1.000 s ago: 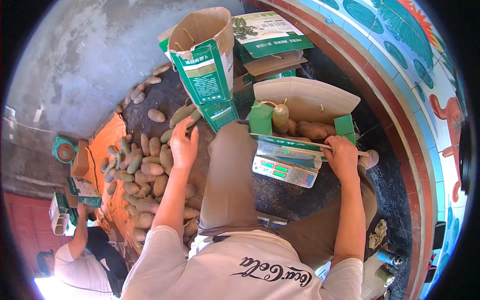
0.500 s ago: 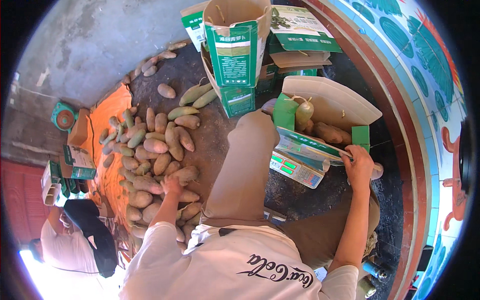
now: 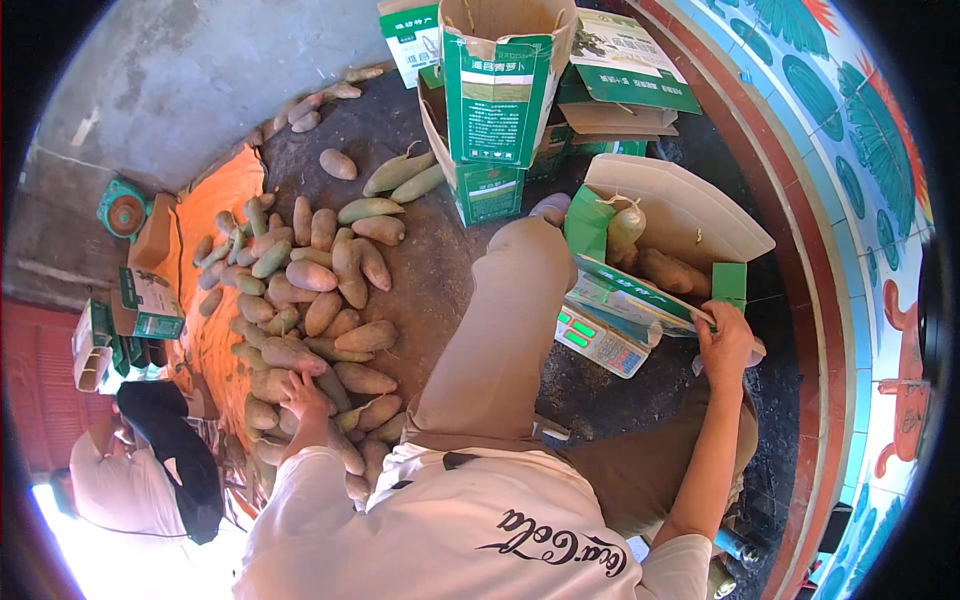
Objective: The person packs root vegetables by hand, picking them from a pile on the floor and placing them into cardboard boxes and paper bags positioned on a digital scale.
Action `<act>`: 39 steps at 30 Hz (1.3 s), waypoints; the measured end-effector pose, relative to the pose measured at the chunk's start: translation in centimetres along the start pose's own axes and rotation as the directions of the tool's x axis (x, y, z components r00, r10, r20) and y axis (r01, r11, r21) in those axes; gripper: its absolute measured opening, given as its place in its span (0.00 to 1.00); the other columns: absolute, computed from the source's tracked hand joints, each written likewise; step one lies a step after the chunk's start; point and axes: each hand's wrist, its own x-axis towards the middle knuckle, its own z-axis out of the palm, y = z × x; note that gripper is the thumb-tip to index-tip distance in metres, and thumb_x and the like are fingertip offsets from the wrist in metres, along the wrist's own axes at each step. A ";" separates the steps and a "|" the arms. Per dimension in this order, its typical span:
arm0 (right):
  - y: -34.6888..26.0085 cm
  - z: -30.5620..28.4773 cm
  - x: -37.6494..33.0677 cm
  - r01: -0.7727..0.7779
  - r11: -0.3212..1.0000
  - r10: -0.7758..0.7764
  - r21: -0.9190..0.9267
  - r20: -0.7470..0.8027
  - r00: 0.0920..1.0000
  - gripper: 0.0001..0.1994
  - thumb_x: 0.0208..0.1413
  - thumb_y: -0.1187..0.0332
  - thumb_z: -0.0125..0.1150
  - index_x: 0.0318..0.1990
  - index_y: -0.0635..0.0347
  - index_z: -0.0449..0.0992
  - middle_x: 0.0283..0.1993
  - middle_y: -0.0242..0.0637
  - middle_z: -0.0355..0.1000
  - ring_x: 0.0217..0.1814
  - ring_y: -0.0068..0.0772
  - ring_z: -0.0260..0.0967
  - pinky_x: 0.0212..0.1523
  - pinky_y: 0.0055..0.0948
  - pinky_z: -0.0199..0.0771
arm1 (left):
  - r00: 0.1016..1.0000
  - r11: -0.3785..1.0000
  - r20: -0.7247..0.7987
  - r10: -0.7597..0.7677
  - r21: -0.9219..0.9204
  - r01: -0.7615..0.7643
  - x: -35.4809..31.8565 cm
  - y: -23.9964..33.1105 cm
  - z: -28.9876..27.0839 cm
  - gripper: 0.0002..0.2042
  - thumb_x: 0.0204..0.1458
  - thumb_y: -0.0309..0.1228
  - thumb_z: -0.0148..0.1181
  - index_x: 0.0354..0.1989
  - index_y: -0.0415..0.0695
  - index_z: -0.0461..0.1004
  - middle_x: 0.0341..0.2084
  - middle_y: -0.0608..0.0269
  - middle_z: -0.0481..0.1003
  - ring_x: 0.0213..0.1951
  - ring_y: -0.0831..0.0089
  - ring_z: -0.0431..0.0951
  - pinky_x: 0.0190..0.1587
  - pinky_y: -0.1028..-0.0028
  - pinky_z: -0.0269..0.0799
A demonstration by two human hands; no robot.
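My left hand rests on a heap of soil-covered radishes, its fingers apart and touching a long brownish radish without gripping it. My right hand has its fingers wrapped over the front flap of an open green-and-white cardboard box. Inside that box lie several brownish radishes, and a paler green one stands near its left end. Under the box's front edge sits a digital scale with lit green displays.
Tall green cartons stand ahead, with flattened cardboard beside them. An orange sheet lies under the heap's left side. A tiled wall curves along the right. Another person is at the lower left. My bent knee lies between heap and box.
My left hand has moved left and toward me across the heap, off one radish and onto others. My right hand still holds the box flap. The view has shifted slightly.
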 end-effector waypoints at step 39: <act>1.0 -0.7 -0.7 -0.010 1.000 0.010 -0.020 -0.024 1.000 0.11 0.38 0.70 0.68 0.30 0.59 0.72 0.29 0.39 0.69 0.35 0.44 0.68 0.36 0.40 0.67 | 0.940 0.937 -0.132 0.314 0.201 -0.285 1.5 0.8 -1.4 0.21 0.45 0.37 0.63 0.49 0.49 0.68 0.42 0.58 0.72 0.49 0.58 0.72 0.51 0.64 0.70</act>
